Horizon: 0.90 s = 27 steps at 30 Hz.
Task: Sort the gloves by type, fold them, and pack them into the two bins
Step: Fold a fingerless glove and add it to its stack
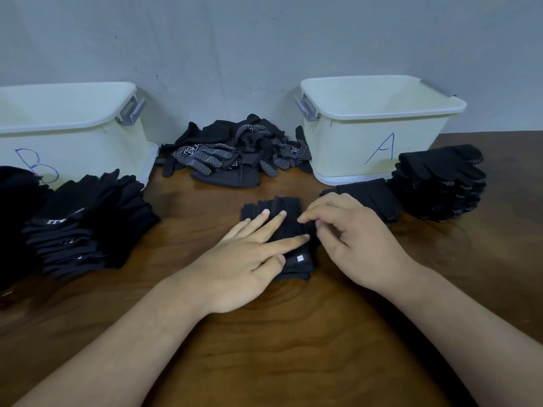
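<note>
A black glove (289, 227) with a small white tag lies flat at the table's middle. My left hand (249, 259) presses on it with straight fingers. My right hand (349, 239) pinches the glove's right edge with curled fingers. A loose heap of unsorted black gloves (238, 149), some white-dotted, lies against the wall between the bins. Bin B (73, 127) stands at the left, bin A (373, 124) at the right. A stack of plain black gloves (88, 224) sits before bin B. A stack of dotted gloves (440, 183) sits right of bin A, with a folded one (370, 195) beside it.
The wooden table (264, 348) stretches toward me, bare between my forearms. A grey wall (235, 54) rises directly behind the bins. More dark fabric (14, 207) lies at the far left edge.
</note>
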Available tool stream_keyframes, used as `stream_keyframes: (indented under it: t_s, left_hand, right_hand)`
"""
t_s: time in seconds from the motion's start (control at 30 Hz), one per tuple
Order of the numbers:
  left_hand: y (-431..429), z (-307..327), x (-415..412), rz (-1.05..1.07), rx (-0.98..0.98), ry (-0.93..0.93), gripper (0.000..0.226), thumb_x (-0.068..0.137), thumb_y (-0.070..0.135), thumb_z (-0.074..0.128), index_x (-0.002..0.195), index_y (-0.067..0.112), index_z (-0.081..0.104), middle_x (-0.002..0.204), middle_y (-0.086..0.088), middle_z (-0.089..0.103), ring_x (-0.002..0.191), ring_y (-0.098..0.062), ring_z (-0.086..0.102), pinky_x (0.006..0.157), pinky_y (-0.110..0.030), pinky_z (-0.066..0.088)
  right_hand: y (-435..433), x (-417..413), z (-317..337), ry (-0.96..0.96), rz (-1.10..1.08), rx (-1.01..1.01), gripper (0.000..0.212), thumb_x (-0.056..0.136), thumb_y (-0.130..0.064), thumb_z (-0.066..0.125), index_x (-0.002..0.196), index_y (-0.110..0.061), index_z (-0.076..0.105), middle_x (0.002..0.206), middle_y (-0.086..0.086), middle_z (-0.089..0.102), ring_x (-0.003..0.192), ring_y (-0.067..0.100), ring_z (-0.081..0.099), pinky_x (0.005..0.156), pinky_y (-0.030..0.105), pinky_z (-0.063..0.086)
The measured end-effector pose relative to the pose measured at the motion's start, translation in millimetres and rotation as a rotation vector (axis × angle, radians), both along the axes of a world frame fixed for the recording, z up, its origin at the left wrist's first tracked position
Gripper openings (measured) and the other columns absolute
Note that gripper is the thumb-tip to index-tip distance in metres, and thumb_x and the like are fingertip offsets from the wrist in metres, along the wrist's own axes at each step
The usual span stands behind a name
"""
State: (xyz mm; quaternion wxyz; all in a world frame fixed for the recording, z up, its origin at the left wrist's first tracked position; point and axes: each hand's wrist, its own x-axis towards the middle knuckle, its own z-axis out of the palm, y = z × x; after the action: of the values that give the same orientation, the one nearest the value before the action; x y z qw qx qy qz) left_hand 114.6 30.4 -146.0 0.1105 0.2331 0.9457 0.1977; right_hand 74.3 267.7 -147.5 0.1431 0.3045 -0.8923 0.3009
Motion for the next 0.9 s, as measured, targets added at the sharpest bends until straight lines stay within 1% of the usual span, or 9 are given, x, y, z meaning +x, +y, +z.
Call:
stream_keyframes:
  t_s: [0.13, 0.3, 0.5, 0.57, 0.67, 0.73, 0.8, 0.87, 0.9]
  left_hand:
    - [0, -1, 1, -0.025, -0.082, 0.027, 0.050, 0.113, 0.047, 0.020, 0.157, 0.068, 0.008, 0.170, 0.028, -0.018, 0.152, 0.003, -0.033, 0.130, -0.033, -0.013]
    - [-1, -2, 6, -0.019, -0.129, 0.059, 0.055, 0.113, 0.050, 0.020, 0.162, 0.057, -0.002, 0.171, 0.024, -0.021, 0.151, 0.003, -0.036, 0.129, -0.032, -0.014]
    - [-9, -3, 15, 0.065, -0.165, 0.021, 0.067, 0.109, 0.062, 0.020, 0.163, 0.047, -0.016, 0.168, 0.022, -0.031, 0.147, 0.004, -0.040, 0.130, -0.033, -0.014]
    - [-9, -3, 14, 0.076, -0.146, -0.013, 0.068, 0.108, 0.062, 0.022, 0.163, 0.047, -0.016, 0.167, 0.022, -0.032, 0.146, 0.005, -0.041, 0.130, -0.034, -0.014]
    - [-9, -2, 13, 0.089, -0.102, -0.041, 0.070, 0.108, 0.061, 0.028, 0.165, 0.047, -0.011, 0.167, 0.025, -0.030, 0.147, 0.008, -0.038, 0.130, -0.033, -0.013]
    - [-10, -1, 13, 0.134, 0.039, -0.080, 0.072, 0.107, 0.058, 0.043, 0.166, 0.049, 0.001, 0.169, 0.031, -0.018, 0.150, 0.013, -0.027, 0.130, -0.028, -0.007]
    - [-13, 3, 9, 0.244, 0.313, -0.121, 0.067, 0.102, 0.051, 0.061, 0.161, 0.052, 0.028, 0.168, 0.035, 0.014, 0.152, 0.018, 0.005, 0.124, -0.018, 0.011]
    - [-19, 7, 3, 0.456, 0.606, -0.074, 0.044, 0.098, 0.041, 0.070, 0.140, 0.047, 0.057, 0.145, 0.030, 0.055, 0.132, 0.019, 0.045, 0.107, -0.009, 0.035]
    - [-23, 8, -1, 0.593, 0.657, -0.006, 0.029, 0.100, 0.039, 0.069, 0.128, 0.042, 0.065, 0.128, 0.024, 0.065, 0.120, 0.013, 0.057, 0.096, -0.011, 0.041]
  right_hand:
    - [-14, 1, -5, -0.084, 0.041, 0.071, 0.031, 0.110, -0.019, 0.051, 0.134, -0.024, 0.070, 0.131, -0.017, 0.063, 0.122, 0.007, 0.058, 0.107, 0.022, 0.044]
    - [-10, -2, -12, -0.225, 0.003, 0.156, 0.041, 0.114, -0.029, 0.042, 0.153, -0.026, 0.056, 0.153, -0.014, 0.055, 0.143, 0.003, 0.045, 0.121, 0.016, 0.028]
    - [-9, 2, -5, -0.327, -0.036, 0.143, 0.053, 0.108, -0.055, 0.047, 0.155, -0.032, 0.054, 0.159, -0.019, 0.049, 0.147, -0.005, 0.036, 0.118, 0.009, 0.019]
    - [-9, 2, -1, -0.374, -0.035, 0.139, 0.058, 0.103, -0.060, 0.053, 0.156, -0.035, 0.052, 0.160, -0.024, 0.045, 0.147, -0.008, 0.034, 0.120, 0.013, 0.024]
    - [-9, 2, 3, -0.409, -0.008, 0.215, 0.066, 0.101, -0.056, 0.060, 0.161, -0.037, 0.043, 0.165, -0.027, 0.035, 0.149, -0.009, 0.027, 0.120, 0.019, 0.031]
    - [-9, 3, 2, -0.401, 0.020, 0.310, 0.070, 0.104, -0.053, 0.055, 0.167, -0.033, 0.030, 0.170, -0.025, 0.024, 0.154, -0.007, 0.016, 0.122, 0.016, 0.019]
    - [-10, 5, 0, -0.371, 0.031, 0.408, 0.072, 0.108, -0.053, 0.046, 0.170, -0.030, 0.018, 0.174, -0.023, 0.011, 0.158, -0.004, 0.005, 0.126, 0.019, 0.009]
    - [-12, 6, -2, -0.334, 0.025, 0.485, 0.072, 0.110, -0.053, 0.038, 0.171, -0.030, 0.008, 0.175, -0.022, 0.000, 0.160, -0.002, -0.002, 0.130, 0.026, 0.007]
    - [-13, 7, -3, -0.324, 0.019, 0.507, 0.072, 0.110, -0.053, 0.036, 0.171, -0.031, 0.005, 0.175, -0.022, -0.003, 0.160, -0.001, -0.004, 0.131, 0.027, 0.006]
